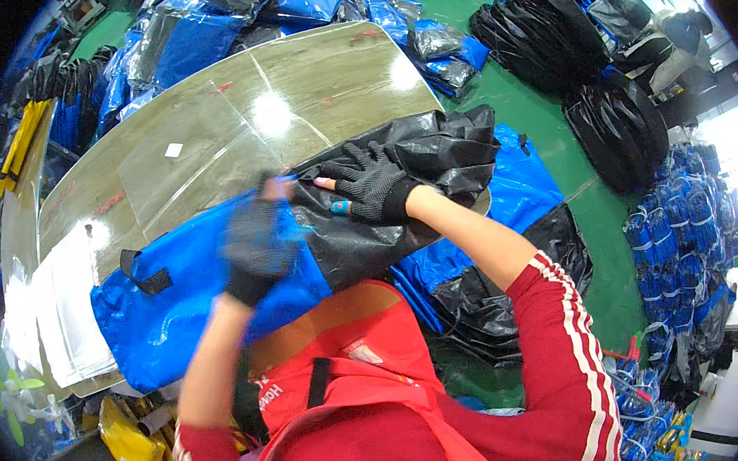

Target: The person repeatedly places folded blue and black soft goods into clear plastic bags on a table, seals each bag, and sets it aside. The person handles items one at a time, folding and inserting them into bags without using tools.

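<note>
Blue bag (180, 301) with a black part lies across the near edge of the tabletop (246, 121), just in front of the person's red apron (354, 380). Its blue half points to the lower left and carries a short black strap (147, 278); its black, crinkled half (429, 161) goes up to the right and hangs over the tabletop corner.

The left hand (257, 242), in a dark fingerless glove, is raised over the place where blue and black meet. It is blurred, so I cannot tell if its fingers pinch the cloth or only touch it. The right hand (369, 182), in the same kind of glove, lies on the black half with the fingers (339, 167) spread and nearly flat, pressing on the material and not closed around it.

A stack of clear plastic sleeves (55, 307) lies at the left end of the tabletop, beside the blue half. Behind the tabletop are heaps of blue and black bags in plastic (231, 4). On the green floor (522, 112) to the right stand black bundles (614, 125), and more blue and black bags (515, 191) lie just beside the tabletop.
</note>
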The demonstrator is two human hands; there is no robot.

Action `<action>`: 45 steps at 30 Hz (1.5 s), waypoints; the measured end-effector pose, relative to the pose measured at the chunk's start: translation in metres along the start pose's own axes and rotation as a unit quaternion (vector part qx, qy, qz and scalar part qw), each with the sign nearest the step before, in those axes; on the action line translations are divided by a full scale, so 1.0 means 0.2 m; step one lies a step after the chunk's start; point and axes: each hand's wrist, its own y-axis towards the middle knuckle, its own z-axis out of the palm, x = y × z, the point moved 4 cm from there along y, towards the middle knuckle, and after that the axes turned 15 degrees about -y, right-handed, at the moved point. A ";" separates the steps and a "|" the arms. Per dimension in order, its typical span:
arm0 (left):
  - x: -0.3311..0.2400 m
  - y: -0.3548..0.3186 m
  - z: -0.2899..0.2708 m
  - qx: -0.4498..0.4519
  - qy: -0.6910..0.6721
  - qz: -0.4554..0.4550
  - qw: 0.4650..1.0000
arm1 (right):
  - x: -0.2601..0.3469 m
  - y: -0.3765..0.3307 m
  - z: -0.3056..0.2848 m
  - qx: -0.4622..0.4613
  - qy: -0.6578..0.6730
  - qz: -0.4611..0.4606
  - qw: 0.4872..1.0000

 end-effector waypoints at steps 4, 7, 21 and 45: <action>-0.16 0.17 0.36 0.097 0.031 -0.027 0.994 | -0.29 -0.21 -0.14 -0.108 -0.017 -0.049 0.993; -0.15 0.18 0.41 0.122 0.039 -0.033 0.991 | -0.62 -0.34 0.03 -0.100 -0.064 0.128 0.985; -0.19 0.34 0.61 0.072 0.007 -0.064 0.995 | -0.67 -0.89 0.58 -0.295 0.687 0.491 0.447; -0.40 -0.01 0.54 0.057 -0.155 0.013 0.986 | 0.45 -0.15 -0.65 -0.396 0.223 0.113 0.883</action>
